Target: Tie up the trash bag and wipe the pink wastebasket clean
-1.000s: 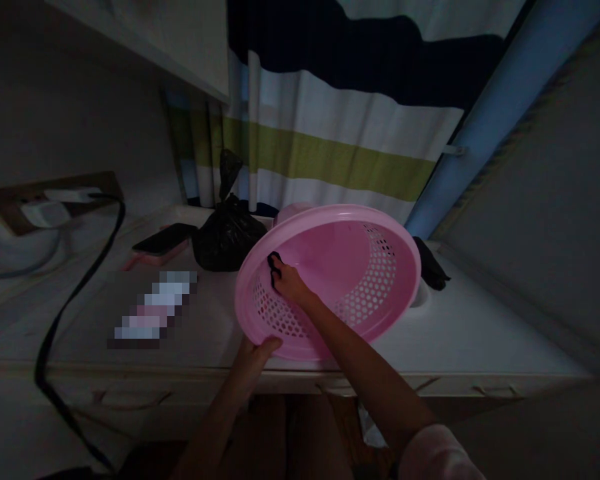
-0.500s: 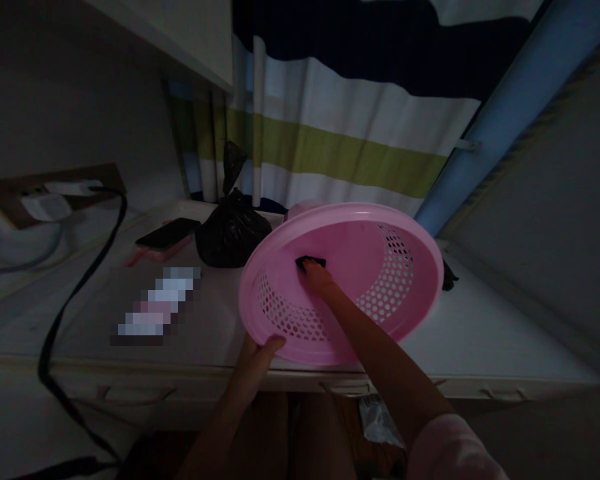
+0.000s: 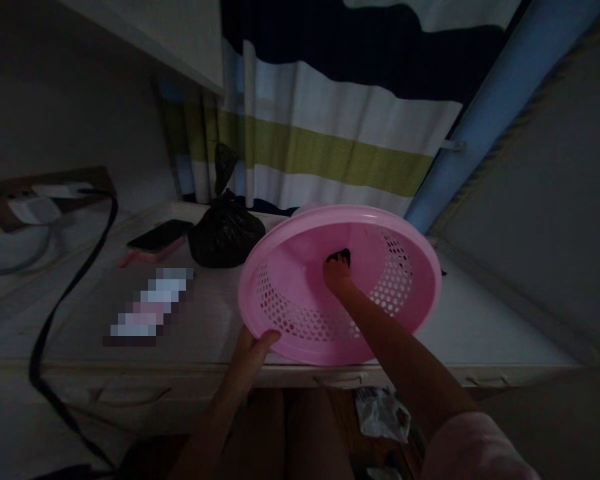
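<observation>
A pink plastic basket point(image 3: 300, 243) with rows of round holes lies tipped on the desk, its mouth facing me. My left hand point(image 3: 255, 347) grips the lower left part of its rim, thumb on the inside. Deep inside the basket, my right hand point(image 3: 337, 273) presses a dark cloth point(image 3: 347, 255) against the inner wall near the bottom. Most of the cloth is hidden under the fingers.
Left of the basket sits a knotted black plastic bag point(image 3: 227, 233). A phone point(image 3: 160, 237) rests on a pink object, and a blurred-out item point(image 3: 150, 303) lies nearer. A black cable point(image 3: 70, 293) hangs from wall plugs. Behind is a striped curtain point(image 3: 330, 147).
My right hand has slid to the right inside the basket with the dark cloth. My left hand keeps its hold on the rim. The view has shifted slightly.
</observation>
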